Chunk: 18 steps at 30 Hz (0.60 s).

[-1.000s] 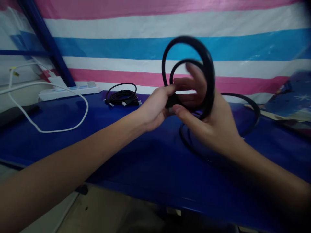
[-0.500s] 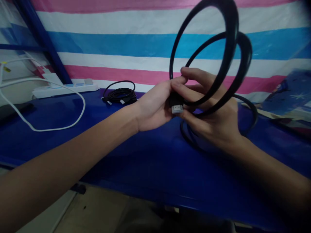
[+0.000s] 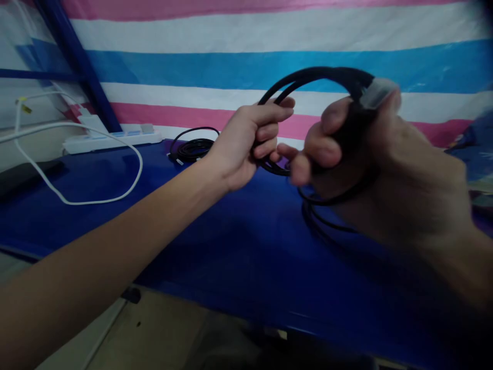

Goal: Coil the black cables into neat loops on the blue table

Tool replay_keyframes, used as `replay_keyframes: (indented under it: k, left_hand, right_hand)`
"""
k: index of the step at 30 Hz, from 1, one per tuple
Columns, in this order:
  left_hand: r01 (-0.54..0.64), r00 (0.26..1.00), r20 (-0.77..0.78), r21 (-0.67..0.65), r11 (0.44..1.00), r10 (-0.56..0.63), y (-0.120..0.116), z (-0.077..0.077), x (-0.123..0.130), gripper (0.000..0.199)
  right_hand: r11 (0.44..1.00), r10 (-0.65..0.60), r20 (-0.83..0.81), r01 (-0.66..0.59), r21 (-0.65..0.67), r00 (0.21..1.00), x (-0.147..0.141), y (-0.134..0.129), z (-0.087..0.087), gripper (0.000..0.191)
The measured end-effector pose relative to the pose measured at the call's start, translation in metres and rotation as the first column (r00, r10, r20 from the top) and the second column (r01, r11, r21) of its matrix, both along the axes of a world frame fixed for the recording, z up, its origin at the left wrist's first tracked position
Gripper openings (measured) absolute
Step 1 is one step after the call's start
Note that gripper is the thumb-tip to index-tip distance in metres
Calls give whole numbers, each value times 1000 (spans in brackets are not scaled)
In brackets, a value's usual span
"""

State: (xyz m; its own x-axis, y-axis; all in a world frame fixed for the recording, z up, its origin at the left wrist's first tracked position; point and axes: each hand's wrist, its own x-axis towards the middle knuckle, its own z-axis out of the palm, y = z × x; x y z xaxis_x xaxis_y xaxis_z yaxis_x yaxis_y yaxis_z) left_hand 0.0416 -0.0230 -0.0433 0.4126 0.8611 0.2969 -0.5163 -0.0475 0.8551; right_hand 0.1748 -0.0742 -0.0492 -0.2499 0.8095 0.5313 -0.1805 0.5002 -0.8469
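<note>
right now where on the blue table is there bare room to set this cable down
Bare patch: the blue table in front, between the white cable loop and the left hand. Crowded: under the right hand, where the black cable hangs, and at the back by the coiled black cable and power strip.

The room is dim, with soft, even light and no hard shadows; a faint dark patch lies on the bench [image 3: 231,231] under the arms. The blue top gives a dull sheen near its front edge. The right hand [image 3: 385,169] is smeared by motion blur, its plug [image 3: 375,91] a pale streak, while the left hand [image 3: 246,144] is sharper. The striped sheet [image 3: 192,67] behind is the brightest part. Corners darken, strongest at lower right, and straight lines bow toward the edges. Colours look cool and grainy.
</note>
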Motion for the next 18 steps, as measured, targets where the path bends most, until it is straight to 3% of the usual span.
replay_keyframes:
  k: [4, 7, 10, 13, 18]
  left_hand:
    - [23, 986, -166, 175, 984, 7, -9, 8, -5, 16]
    - [-66, 954, -250, 360, 931, 164, -20, 10, -3, 5]
    - [-133, 919, -226, 590, 796, 322, -24, 2, 2, 22]
    - [-88, 900, -240, 716, 692, 363, -20, -8, 5, 18]
    - [-9, 847, -357, 730, 683, 393, -16, -10, 0, 14]
  right_hand:
    - [977, -173, -53, 164, -136, 984, 0, -1, 6, 40]
    - [956, -257, 65, 264, -126, 964, 4, 2, 6, 44]
    - [947, -249, 160, 274, -165, 955, 7, 6, 3, 46]
    - [937, -234, 210, 278, -213, 949, 7, 8, -1, 48]
    - [940, -153, 201, 205, -273, 968, 6, 5, -2, 49]
